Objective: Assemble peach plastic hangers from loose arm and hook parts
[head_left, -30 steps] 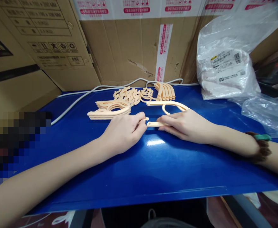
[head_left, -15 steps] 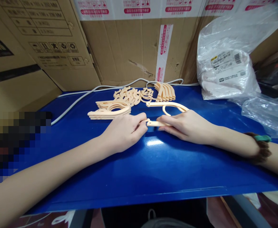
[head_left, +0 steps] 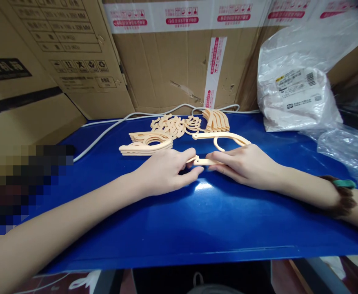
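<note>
My right hand pinches a cream plastic hanger arm between thumb and fingers, its holed end pointing left. My left hand has its fingers closed round a small cream plastic piece that meets that holed end; most of the piece is hidden by the fingers. The left thumb is stretched forward under the joint. Just beyond my right hand lies another hanger arm with a curved hook-like part. A stack of cream hanger parts lies behind my left hand.
At the back of the blue table are a pile of cream hooks and a row of curved hanger arms. A white cable runs behind them. Cardboard boxes stand behind, a plastic bag at right.
My left thumb has loosened from its tight grip and now extends forward and lower. The right hand still grips the hanger arm. The whole view has shifted slightly.
</note>
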A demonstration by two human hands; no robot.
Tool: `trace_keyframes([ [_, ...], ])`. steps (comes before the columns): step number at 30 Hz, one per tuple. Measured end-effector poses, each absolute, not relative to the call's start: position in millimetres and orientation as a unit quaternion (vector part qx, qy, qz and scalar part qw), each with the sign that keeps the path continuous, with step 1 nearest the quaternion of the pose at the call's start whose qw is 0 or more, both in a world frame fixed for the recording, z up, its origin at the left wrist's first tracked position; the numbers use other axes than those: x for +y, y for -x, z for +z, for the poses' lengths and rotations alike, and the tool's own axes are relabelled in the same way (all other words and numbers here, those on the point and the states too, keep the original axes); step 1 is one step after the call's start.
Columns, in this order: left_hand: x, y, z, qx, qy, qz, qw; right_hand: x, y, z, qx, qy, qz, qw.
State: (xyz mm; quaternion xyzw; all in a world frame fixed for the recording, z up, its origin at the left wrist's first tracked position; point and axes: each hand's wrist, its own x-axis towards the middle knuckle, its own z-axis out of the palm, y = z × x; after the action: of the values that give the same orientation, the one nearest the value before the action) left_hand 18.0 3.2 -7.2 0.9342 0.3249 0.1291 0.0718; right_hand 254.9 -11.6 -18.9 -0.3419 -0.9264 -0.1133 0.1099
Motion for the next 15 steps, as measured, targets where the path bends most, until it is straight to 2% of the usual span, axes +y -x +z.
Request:
trace_keyframes([
  [15, -3.1, -20.6, -4.6, 0.351, -0.934, 0.014, -0.061, -11.6, -255.0, -18.2, -0.932, 0.329, -0.105, 0.108],
])
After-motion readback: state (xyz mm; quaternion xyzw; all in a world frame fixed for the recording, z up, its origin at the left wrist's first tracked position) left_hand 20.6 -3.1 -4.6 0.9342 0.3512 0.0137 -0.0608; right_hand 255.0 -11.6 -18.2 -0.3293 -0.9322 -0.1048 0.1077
